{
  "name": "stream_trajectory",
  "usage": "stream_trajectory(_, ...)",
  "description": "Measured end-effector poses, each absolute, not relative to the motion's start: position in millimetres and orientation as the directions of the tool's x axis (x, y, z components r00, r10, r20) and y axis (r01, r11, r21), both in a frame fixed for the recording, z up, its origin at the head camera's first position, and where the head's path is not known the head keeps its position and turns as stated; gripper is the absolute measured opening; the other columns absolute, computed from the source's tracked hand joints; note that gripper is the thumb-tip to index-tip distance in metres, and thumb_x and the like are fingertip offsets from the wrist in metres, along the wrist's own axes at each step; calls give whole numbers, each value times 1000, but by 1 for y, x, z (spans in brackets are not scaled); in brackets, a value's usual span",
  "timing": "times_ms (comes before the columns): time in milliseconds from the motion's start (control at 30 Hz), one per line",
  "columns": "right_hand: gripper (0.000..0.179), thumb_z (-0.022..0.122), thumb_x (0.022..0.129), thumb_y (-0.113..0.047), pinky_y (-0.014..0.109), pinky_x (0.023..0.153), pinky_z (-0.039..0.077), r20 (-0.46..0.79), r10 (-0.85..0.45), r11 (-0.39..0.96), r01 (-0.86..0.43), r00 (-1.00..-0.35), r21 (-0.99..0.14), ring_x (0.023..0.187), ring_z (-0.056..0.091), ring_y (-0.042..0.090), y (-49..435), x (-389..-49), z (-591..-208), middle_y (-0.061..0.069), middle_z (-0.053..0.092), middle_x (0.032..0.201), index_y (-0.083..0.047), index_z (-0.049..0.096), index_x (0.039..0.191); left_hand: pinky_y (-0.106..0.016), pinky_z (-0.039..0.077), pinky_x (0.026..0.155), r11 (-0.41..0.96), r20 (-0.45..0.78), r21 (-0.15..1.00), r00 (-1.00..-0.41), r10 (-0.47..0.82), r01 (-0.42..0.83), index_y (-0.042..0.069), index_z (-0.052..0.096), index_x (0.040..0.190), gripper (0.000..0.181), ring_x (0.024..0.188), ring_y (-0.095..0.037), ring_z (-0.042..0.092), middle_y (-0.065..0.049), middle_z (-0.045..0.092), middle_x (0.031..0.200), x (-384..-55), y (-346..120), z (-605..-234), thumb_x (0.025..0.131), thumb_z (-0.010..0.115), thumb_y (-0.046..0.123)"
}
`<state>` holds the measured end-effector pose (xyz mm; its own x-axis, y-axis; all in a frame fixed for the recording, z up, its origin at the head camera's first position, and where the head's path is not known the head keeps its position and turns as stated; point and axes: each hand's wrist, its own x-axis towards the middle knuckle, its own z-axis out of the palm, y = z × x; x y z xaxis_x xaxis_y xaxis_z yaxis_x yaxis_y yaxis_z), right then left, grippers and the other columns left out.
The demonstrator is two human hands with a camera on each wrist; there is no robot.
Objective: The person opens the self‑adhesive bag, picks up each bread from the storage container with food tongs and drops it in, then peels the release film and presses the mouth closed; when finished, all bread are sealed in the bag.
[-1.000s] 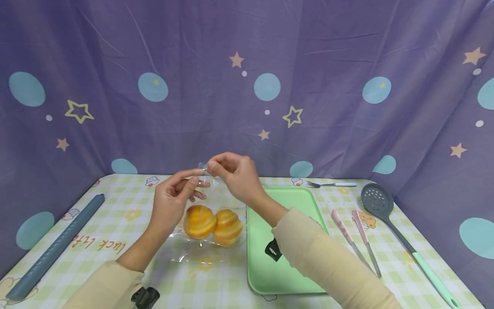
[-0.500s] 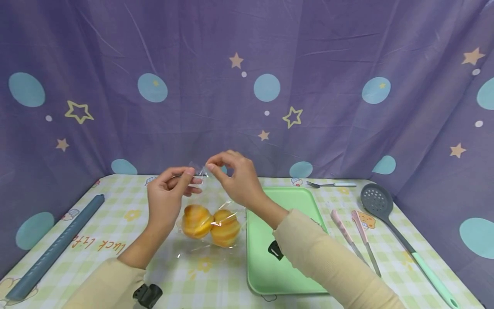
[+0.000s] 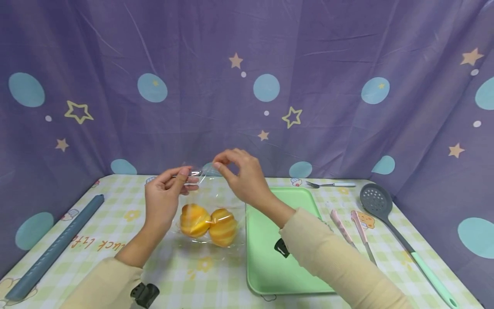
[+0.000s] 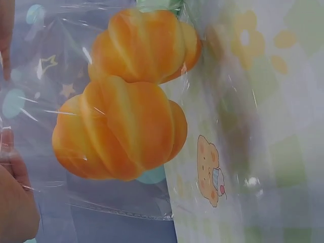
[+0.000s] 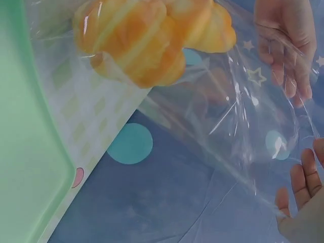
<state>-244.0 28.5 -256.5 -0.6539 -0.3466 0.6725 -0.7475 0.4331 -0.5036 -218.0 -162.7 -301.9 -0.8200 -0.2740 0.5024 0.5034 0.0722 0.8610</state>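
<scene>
Two golden, ridged bread rolls (image 3: 224,228) lie side by side inside a clear plastic bag (image 5: 223,114), at the middle of the table in the head view. The bag's top is raised and spread above them. My left hand (image 3: 161,195) pinches the left side of its mouth between thumb and forefinger, the other fingers extended behind the film. At the right side, my right hand (image 3: 245,178) pinches the bag's edge with thumb and fingertips. The left wrist view shows the rolls (image 4: 126,129) up close, film stretched around them.
A green tray (image 3: 278,266) lies right of the bag, under my right forearm. Farther right are pink-handled tongs (image 3: 359,227), a slotted skimmer (image 3: 376,199) and a fork (image 3: 335,185). A blue-grey stick-shaped thing (image 3: 58,244) lies at the left. A purple curtain (image 3: 200,107) hangs behind the table.
My hands have drawn apart, the left going left and the right going right, spreading the bag's top between them. The rolls in the bag have shifted slightly left.
</scene>
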Motion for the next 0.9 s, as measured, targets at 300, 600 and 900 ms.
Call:
stream_trajectory(300,5,70,98,-13,34,85,49,685,-318,436,-742,-656,-508,89,61,16,41,-245,-259,-1,68,90,-11,74,97,-21,56,59,11,451,880,-827,-337,475,-6,68,101,21,64,-10,73,6,75,73,-221,-167,-304,103,63,15)
stream_trajectory(600,8,69,98,-15,40,85,49,692,-286,442,-732,-663,-518,90,62,17,56,-249,-265,0,69,91,-9,74,98,-20,56,57,-112,367,887,-831,-418,448,1,71,98,13,60,-10,73,4,74,71,-224,-174,-307,102,64,11)
stream_trajectory(900,9,68,100,-15,36,83,51,683,-239,457,-701,-690,-548,90,63,18,73,-252,-268,2,70,92,-9,74,100,-19,55,56,-150,332,885,-825,-458,440,10,73,94,13,61,-10,73,1,74,71,-227,-180,-311,102,63,11)
